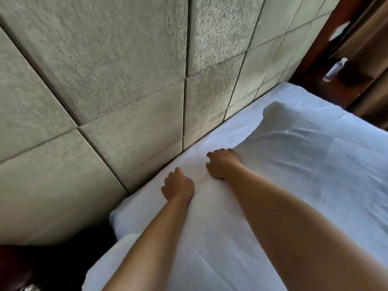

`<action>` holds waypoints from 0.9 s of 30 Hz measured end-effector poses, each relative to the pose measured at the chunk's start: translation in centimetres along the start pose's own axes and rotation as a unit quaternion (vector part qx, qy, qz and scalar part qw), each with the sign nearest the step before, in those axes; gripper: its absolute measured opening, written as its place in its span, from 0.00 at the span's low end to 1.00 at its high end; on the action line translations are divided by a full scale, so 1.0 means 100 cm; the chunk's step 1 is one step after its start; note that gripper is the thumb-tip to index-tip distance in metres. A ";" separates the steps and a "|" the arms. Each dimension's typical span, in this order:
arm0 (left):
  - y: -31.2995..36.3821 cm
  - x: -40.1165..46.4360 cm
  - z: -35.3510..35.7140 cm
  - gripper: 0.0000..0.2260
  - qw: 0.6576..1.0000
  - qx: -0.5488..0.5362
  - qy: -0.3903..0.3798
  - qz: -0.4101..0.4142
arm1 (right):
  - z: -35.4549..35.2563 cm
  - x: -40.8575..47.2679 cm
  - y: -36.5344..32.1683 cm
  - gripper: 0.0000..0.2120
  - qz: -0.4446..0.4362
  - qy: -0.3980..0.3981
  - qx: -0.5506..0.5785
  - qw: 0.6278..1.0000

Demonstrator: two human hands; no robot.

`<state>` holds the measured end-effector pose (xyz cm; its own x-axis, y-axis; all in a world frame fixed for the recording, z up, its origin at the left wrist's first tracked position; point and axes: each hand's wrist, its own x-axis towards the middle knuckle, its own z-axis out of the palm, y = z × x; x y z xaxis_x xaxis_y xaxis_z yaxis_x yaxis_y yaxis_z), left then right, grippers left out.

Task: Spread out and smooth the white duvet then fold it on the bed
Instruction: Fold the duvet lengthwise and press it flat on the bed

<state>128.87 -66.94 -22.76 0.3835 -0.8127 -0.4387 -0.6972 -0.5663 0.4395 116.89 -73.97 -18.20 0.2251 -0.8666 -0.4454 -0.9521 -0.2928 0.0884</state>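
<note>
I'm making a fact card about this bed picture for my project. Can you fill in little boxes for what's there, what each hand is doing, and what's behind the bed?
duvet: white duvet, wrinkled, lying on the bed
left hand: left hand, fingers curled into the duvet's edge
right hand: right hand, fingers curled, gripping the duvet's edge
behind the bed: padded headboard panels
far right: clear bottle on a dark wooden nightstand
folding: not yet done

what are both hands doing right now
Left hand: fingers curled, gripping the duvet edge.
Right hand: fingers curled, gripping the duvet edge, nearer the headboard.
</note>
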 end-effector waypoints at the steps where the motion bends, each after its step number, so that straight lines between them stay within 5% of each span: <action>1: -0.004 0.008 0.008 0.22 1.000 0.002 -0.027 -0.005 | 0.005 0.015 0.000 0.21 0.004 -0.030 -0.007 1.000; 8: -0.036 0.051 0.055 0.33 0.976 0.022 -0.214 -0.040 | 0.057 0.080 0.006 0.27 0.014 -0.217 -0.103 0.971; 16: -0.052 0.078 0.087 0.32 0.970 0.060 -0.235 -0.023 | 0.085 0.136 0.014 0.40 -0.013 -0.346 -0.132 0.929; 22: -0.056 0.075 0.093 0.37 0.973 0.036 -0.226 -0.041 | 0.091 0.125 0.001 0.27 0.002 -0.337 -0.109 0.935; 27: -0.048 0.058 0.070 0.31 0.985 0.021 -0.169 -0.007 | 0.074 0.099 0.001 0.19 0.028 -0.182 -0.080 0.980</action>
<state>130.18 -67.98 -32.93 0.1755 -0.7082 -0.6838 -0.7203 -0.5659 0.4012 117.47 -79.57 -29.16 0.0572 -0.6902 -0.7214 -0.9095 -0.3339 0.2474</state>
